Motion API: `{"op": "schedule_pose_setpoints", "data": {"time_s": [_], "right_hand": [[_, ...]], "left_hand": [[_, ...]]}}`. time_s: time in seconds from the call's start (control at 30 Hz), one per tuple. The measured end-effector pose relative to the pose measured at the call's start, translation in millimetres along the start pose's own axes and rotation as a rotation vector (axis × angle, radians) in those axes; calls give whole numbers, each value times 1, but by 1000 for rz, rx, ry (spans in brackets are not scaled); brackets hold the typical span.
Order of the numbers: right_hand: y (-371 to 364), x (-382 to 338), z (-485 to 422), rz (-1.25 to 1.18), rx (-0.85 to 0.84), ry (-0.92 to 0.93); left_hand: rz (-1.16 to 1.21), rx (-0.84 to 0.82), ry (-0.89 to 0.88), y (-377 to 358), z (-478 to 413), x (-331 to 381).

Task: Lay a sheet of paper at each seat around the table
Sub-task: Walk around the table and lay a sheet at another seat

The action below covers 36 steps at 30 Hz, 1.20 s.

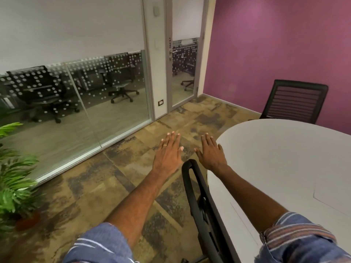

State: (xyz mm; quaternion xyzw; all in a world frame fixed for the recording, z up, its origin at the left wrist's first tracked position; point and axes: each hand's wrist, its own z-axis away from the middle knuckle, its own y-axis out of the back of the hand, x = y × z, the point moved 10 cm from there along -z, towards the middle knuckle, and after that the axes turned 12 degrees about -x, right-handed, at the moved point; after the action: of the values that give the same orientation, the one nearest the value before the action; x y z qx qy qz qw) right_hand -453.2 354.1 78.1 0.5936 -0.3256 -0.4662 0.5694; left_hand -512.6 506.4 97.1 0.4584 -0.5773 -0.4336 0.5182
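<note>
A white oval table (284,158) fills the right side of the head view. A black chair (197,202) is pushed in at its near left edge, directly below my arms. A second black chair (296,101) stands at the table's far end by the purple wall. My left hand (168,152) is stretched out flat over the carpet, palm down, fingers apart, a ring on one finger. My right hand (210,152) is held out flat beside it at the table's left edge, holding nothing. No sheet of paper is in view.
A glass partition (95,103) with a dotted band runs along the left, with a glass door (184,73) at the far corner. A potted green plant (13,173) stands at the left edge. Patterned carpet (114,177) covers the floor between the glass and the table.
</note>
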Motion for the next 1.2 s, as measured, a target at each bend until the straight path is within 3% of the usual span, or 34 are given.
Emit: {"op": "schedule_pose_setpoints", "data": {"time_s": [0.5,1.2], "right_hand": [[4,-17,-98,-39,69,-271],[2,150,-260,-47,40,-620]], "left_hand": [[58,-57,-257,-4,-130,-62],[94,-186,-521,-66,-387,-5]]}}
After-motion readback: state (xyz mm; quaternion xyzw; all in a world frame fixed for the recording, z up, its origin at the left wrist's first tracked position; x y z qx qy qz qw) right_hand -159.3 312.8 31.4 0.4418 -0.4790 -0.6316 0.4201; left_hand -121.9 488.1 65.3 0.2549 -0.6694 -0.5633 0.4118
